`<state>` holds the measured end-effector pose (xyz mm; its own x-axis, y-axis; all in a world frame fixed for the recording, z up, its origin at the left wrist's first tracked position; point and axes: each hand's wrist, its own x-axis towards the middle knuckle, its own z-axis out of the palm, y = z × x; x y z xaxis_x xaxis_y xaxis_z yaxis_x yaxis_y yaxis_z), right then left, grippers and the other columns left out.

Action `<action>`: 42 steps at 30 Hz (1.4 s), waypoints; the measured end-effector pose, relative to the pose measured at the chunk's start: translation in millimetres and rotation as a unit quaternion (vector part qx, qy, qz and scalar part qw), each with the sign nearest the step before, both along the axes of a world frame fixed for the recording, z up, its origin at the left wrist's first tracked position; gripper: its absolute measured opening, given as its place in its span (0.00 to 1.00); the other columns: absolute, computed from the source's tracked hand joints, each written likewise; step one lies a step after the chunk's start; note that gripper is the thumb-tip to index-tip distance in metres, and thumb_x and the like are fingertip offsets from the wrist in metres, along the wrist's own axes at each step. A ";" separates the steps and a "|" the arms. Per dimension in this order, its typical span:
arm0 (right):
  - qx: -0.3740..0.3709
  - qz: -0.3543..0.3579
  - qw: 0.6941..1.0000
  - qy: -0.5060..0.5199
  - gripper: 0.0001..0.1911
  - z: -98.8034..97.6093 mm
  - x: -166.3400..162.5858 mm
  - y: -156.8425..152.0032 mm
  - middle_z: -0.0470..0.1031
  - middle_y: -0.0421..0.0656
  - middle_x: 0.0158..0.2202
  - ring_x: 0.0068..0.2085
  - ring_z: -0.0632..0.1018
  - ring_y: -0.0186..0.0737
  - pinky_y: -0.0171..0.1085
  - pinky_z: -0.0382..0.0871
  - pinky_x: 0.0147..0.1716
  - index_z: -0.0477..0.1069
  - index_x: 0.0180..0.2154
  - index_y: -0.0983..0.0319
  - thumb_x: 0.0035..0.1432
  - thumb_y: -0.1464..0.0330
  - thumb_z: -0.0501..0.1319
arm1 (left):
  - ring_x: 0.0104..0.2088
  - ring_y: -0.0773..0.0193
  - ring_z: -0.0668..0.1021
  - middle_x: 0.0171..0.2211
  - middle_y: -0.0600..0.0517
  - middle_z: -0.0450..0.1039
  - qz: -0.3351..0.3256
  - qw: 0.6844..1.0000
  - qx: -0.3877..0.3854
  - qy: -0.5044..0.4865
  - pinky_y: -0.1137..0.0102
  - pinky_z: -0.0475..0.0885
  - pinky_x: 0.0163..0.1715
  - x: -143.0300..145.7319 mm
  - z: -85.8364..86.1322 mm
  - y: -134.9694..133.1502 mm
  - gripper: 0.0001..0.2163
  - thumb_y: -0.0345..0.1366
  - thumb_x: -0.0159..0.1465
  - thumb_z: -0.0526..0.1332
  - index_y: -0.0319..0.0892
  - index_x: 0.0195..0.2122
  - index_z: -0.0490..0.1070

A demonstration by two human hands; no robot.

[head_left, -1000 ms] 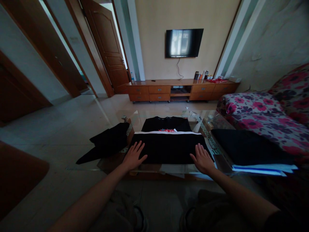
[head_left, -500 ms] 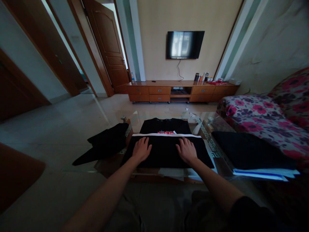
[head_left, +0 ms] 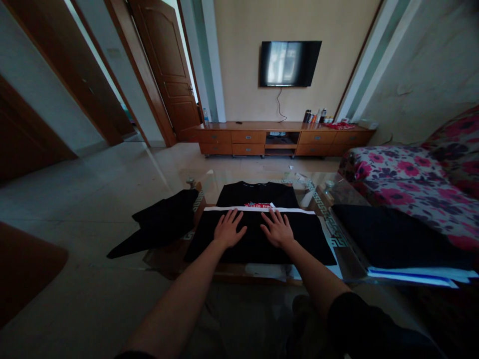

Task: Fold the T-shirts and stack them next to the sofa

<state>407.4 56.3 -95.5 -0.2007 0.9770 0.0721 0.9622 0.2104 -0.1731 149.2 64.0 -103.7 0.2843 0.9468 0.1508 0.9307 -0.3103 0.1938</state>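
A black T-shirt (head_left: 258,239) lies on the glass coffee table (head_left: 350,254), its lower part folded up toward the collar. A white strip runs along the fold's upper edge, and part of a red print shows just above it. My left hand (head_left: 228,230) rests flat on the left half of the folded cloth, fingers spread. On the right half lies my right hand (head_left: 277,228), also flat with fingers apart. Fingertips of both hands reach the white strip. Neither hand grips anything.
Black cloth (head_left: 164,219) hangs over the table's left end. A stack of folded dark garments (head_left: 396,237) with white and blue edges lies at the right. Beyond stand a flowered sofa (head_left: 404,164) and a low wooden cabinet (head_left: 247,137) beneath a television (head_left: 290,64).
My two hands have slid inward over the folded shirt, closer to each other, and their fingers are more spread. The view has shifted slightly.
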 end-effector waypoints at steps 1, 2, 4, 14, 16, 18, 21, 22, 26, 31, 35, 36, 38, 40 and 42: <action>0.006 -0.022 1.000 -0.007 0.33 -1.8 13.8 0.0 0.40 0.38 0.76 0.74 0.43 0.52 0.59 0.33 0.68 0.49 0.72 0.45 0.70 0.45 0.41 | 0.74 0.50 0.47 0.74 0.51 0.45 0.027 1.000 0.003 0.003 0.49 0.46 0.69 -11.5 0.3 1.3 0.32 0.57 0.69 0.48 0.53 0.72 0.51; 0.011 -0.050 0.999 -0.014 0.34 -3.8 29.0 -0.1 0.41 0.39 0.76 0.74 0.42 0.53 0.60 0.32 0.68 0.48 0.72 0.46 0.70 0.46 0.40 | 0.73 0.49 0.48 0.74 0.49 0.46 0.060 0.998 0.007 0.007 0.48 0.46 0.69 -23.3 0.3 2.6 0.32 0.56 0.69 0.47 0.51 0.72 0.52; 0.013 -0.115 0.993 -0.024 0.35 -8.1 62.1 -0.9 0.40 0.41 0.76 0.74 0.42 0.53 0.60 0.34 0.68 0.47 0.73 0.49 0.70 0.46 0.39 | 0.73 0.47 0.50 0.74 0.44 0.47 0.123 0.992 0.011 0.015 0.48 0.49 0.68 -46.5 -0.3 4.9 0.33 0.56 0.69 0.47 0.46 0.72 0.52; 0.004 -0.166 0.985 -0.040 0.42 -16.3 146.1 -19.0 0.42 0.49 0.75 0.74 0.46 0.48 0.50 0.42 0.69 0.43 0.74 0.65 0.69 0.47 0.35 | 0.72 0.49 0.52 0.73 0.40 0.49 0.107 0.994 0.011 0.034 0.55 0.52 0.68 -83.9 3.0 -5.5 0.36 0.54 0.68 0.49 0.36 0.71 0.51; 0.023 -0.169 0.984 -0.054 0.43 -13.2 141.9 -24.4 0.49 0.55 0.73 0.73 0.49 0.52 0.52 0.37 0.70 0.50 0.72 0.69 0.68 0.46 0.36 | 0.72 0.45 0.53 0.72 0.39 0.51 0.102 0.994 0.018 0.042 0.53 0.53 0.67 -80.7 4.5 -11.2 0.37 0.56 0.67 0.51 0.38 0.71 0.52; 0.045 -0.180 0.980 -0.074 0.46 -9.6 134.9 -28.5 0.58 0.63 0.68 0.71 0.56 0.58 0.54 0.32 0.69 0.58 0.67 0.74 0.67 0.44 0.38 | 0.71 0.42 0.56 0.71 0.38 0.54 0.108 0.993 0.021 0.050 0.49 0.54 0.66 -76.6 5.9 -14.8 0.38 0.58 0.66 0.52 0.39 0.70 0.55; 0.081 -0.205 0.972 -0.086 0.46 -6.5 123.8 -29.3 0.60 0.67 0.67 0.70 0.57 0.63 0.58 0.27 0.68 0.62 0.65 0.76 0.67 0.44 0.40 | 0.70 0.41 0.57 0.70 0.38 0.56 0.110 0.992 0.036 0.052 0.47 0.53 0.66 -69.3 7.6 -14.2 0.36 0.58 0.66 0.51 0.40 0.69 0.58; 0.085 -0.200 0.972 -0.084 0.45 -6.7 121.5 -28.0 0.56 0.65 0.69 0.71 0.54 0.62 0.58 0.28 0.68 0.59 0.66 0.74 0.67 0.44 0.40 | 0.70 0.42 0.56 0.71 0.39 0.55 0.099 0.993 0.042 0.051 0.48 0.52 0.66 -67.2 7.8 -12.6 0.35 0.57 0.67 0.50 0.40 0.69 0.58; 0.020 -0.146 0.987 -0.058 0.41 -11.5 128.4 -18.9 0.43 0.50 0.75 0.74 0.47 0.53 0.54 0.39 0.69 0.50 0.72 0.58 0.68 0.44 0.39 | 0.72 0.49 0.55 0.73 0.45 0.51 0.060 0.997 0.022 0.043 0.55 0.51 0.68 -66.0 6.2 -4.3 0.31 0.54 0.69 0.50 0.45 0.70 0.56; -0.013 -0.160 0.987 -0.033 0.36 -15.2 154.0 -15.7 0.42 0.45 0.75 0.74 0.46 0.49 0.52 0.43 0.69 0.51 0.72 0.54 0.70 0.47 0.37 | 0.71 0.52 0.58 0.73 0.47 0.51 0.041 0.999 0.014 0.023 0.57 0.54 0.68 -83.5 0.0 2.1 0.28 0.51 0.71 0.48 0.46 0.70 0.58; 0.043 -0.194 0.979 -0.051 0.37 -5.7 142.3 -26.5 0.42 0.52 0.75 0.74 0.44 0.52 0.54 0.37 0.70 0.52 0.72 0.63 0.71 0.50 0.39 | 0.70 0.54 0.59 0.71 0.46 0.56 0.032 0.997 0.061 -0.014 0.57 0.54 0.69 -84.1 3.7 0.1 0.25 0.45 0.73 0.47 0.43 0.67 0.61; 0.067 -0.190 0.978 -0.055 0.37 -1.7 132.5 -31.4 0.40 0.53 0.75 0.74 0.43 0.53 0.54 0.35 0.70 0.51 0.72 0.65 0.71 0.51 0.40 | 0.70 0.54 0.59 0.71 0.45 0.56 0.024 0.996 0.078 -0.023 0.56 0.54 0.69 -77.7 7.3 -2.8 0.24 0.43 0.73 0.47 0.43 0.67 0.62; 0.099 -0.150 0.982 -0.054 0.37 6.4 106.5 -43.9 0.38 0.52 0.75 0.74 0.41 0.55 0.56 0.34 0.70 0.52 0.72 0.65 0.71 0.51 0.42 | 0.71 0.54 0.58 0.71 0.45 0.55 -0.024 0.995 0.093 -0.035 0.55 0.53 0.70 -56.5 16.5 -13.0 0.24 0.42 0.73 0.47 0.44 0.69 0.60; 0.087 -0.091 0.991 -0.036 0.34 12.6 76.8 -59.3 0.36 0.46 0.76 0.74 0.41 0.56 0.58 0.34 0.69 0.54 0.71 0.59 0.71 0.51 0.43 | 0.71 0.55 0.58 0.73 0.48 0.50 -0.103 0.992 0.067 -0.039 0.56 0.55 0.69 -27.9 24.8 -29.3 0.26 0.43 0.74 0.47 0.47 0.72 0.54; 0.052 -0.033 0.998 -0.018 0.33 15.3 50.1 -75.2 0.35 0.42 0.76 0.74 0.41 0.57 0.59 0.35 0.69 0.55 0.71 0.53 0.71 0.49 0.44 | 0.72 0.56 0.55 0.74 0.51 0.45 -0.174 0.984 0.028 -0.033 0.56 0.55 0.69 -0.1 28.3 -48.6 0.27 0.47 0.74 0.47 0.52 0.73 0.48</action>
